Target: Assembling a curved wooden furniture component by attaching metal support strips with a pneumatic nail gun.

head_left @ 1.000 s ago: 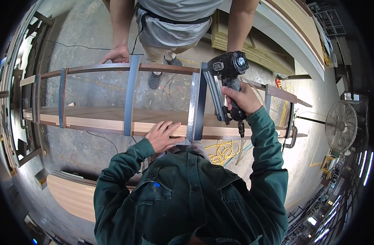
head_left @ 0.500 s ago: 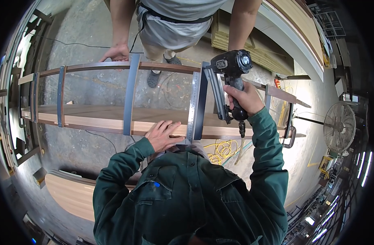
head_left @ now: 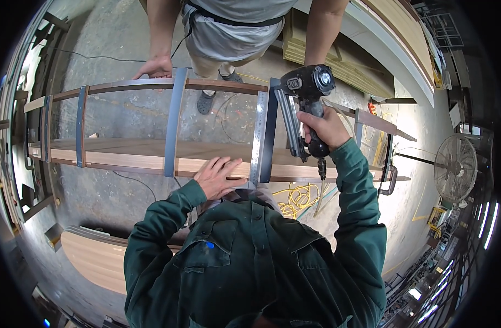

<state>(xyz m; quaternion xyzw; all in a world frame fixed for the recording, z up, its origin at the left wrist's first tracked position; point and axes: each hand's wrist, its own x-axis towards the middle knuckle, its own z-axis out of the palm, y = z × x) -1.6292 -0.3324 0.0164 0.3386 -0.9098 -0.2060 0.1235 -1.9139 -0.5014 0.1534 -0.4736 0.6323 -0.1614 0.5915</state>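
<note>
My right hand (head_left: 326, 129) is closed round the grip of a black pneumatic nail gun (head_left: 309, 82), held above the right part of a long wooden frame. Its slanted magazine points toward a dark crosspiece (head_left: 271, 128). My left hand (head_left: 220, 177) lies with fingers stretched over the near wooden board (head_left: 119, 160). Beside its fingertips, a steel square (head_left: 259, 126) spans the frame along that crosspiece; its short arm lies by my thumb. The nail gun's tip is partly hidden, so I cannot tell whether it touches the frame.
Across the frame stands a co-worker, one hand (head_left: 157, 68) at the far rail (head_left: 125, 85). Yellow hose (head_left: 295, 201) coils on the floor near me. A fan (head_left: 455, 167) stands right, stacked boards (head_left: 338, 63) lie at the back right, and a rounded panel (head_left: 92, 257) is at lower left.
The nail gun and my right hand have shifted very slightly up and left. My left hand stays on the board by the square.
</note>
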